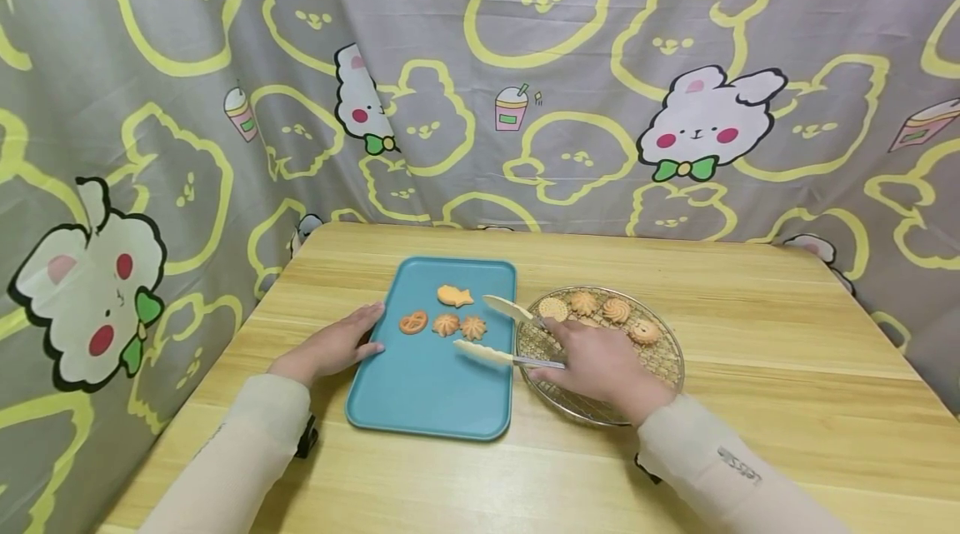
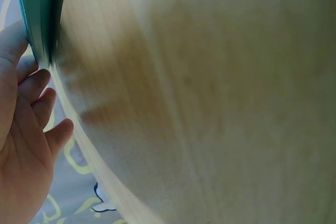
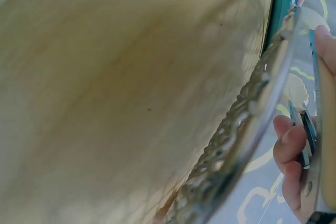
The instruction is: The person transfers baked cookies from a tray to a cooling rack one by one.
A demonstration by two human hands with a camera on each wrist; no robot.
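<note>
In the head view my right hand point(image 1: 600, 363) holds metal tongs with cream tips point(image 1: 486, 351). The tongs stand spread apart over the tray's right side, nothing between them. My left hand point(image 1: 330, 346) touches the left rim of the blue tray point(image 1: 427, 401), its fingers mostly straight. On the tray lie a fish-shaped cookie point(image 1: 454, 295), a pretzel-shaped cookie point(image 1: 413, 322) and two flower-shaped cookies point(image 1: 446, 325). Under the right hand is a round wire rack point(image 1: 660, 363) with several cookies point(image 1: 617, 311). The right wrist view shows fingers curled round the tongs point(image 3: 310, 135).
The tray and the rack stand side by side on a wooden table point(image 1: 780, 351). A grey curtain point(image 1: 570, 217) with yellow cartoon outlines hangs behind the table and along its left side.
</note>
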